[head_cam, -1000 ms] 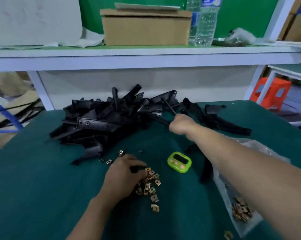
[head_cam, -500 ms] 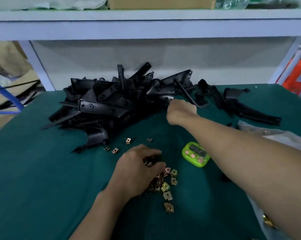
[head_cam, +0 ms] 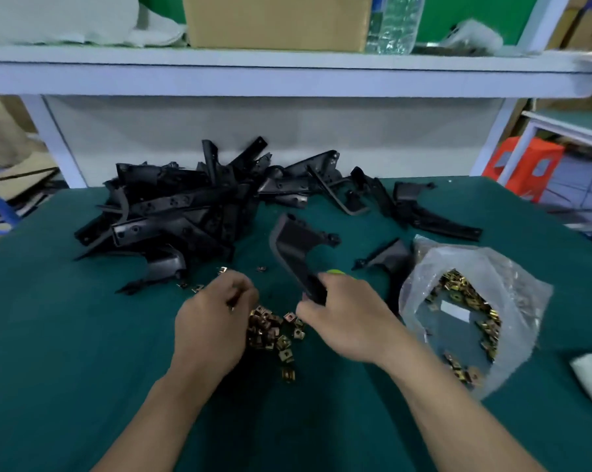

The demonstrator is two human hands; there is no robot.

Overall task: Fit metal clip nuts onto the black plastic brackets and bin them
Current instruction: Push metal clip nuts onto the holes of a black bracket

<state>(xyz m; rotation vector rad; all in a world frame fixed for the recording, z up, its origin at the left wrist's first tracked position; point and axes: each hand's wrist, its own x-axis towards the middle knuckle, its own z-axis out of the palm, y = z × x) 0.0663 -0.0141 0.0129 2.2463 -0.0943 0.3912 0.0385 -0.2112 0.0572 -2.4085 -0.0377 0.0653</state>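
- Right hand (head_cam: 342, 318): clenched round the lower end of one bracket (head_cam: 294, 253). The bracket is tilted up off the desk (head_cam: 66, 335), its far end pointing away from the person.
- Left hand (head_cam: 216, 321): fingers curled over the loose heap of nuts (head_cam: 274, 332), just beside the right hand. The fingertips are hidden, so I cannot tell whether a nut is pinched.
- Step in hand, as judged: pick one nut and bring it to the bracket.
- Method advised: lift a single nut clear of the heap, since the nuts are small and crowded and two may come up together. Turn its open side toward the bracket's mounting edge, keep the right hand's grip firm, and push the nut on until the holes line up.
- Pile (head_cam: 185, 212): unfitted brackets, beyond the left hand and well apart from it. A few stray nuts lie between.
- Bag (head_cam: 512, 291): clear plastic, open, with more nuts inside, right of the right hand.
- Timer (head_cam: 335, 272): green, mostly hidden behind the right hand.
- Desk: covered in dark green. No bin in view.
- Shelf (head_cam: 287, 73): white, beyond the pile, carrying a box (head_cam: 277, 18) and a bottle (head_cam: 395, 22).
- Stool (head_cam: 522, 165): orange, far right, beyond the bag.
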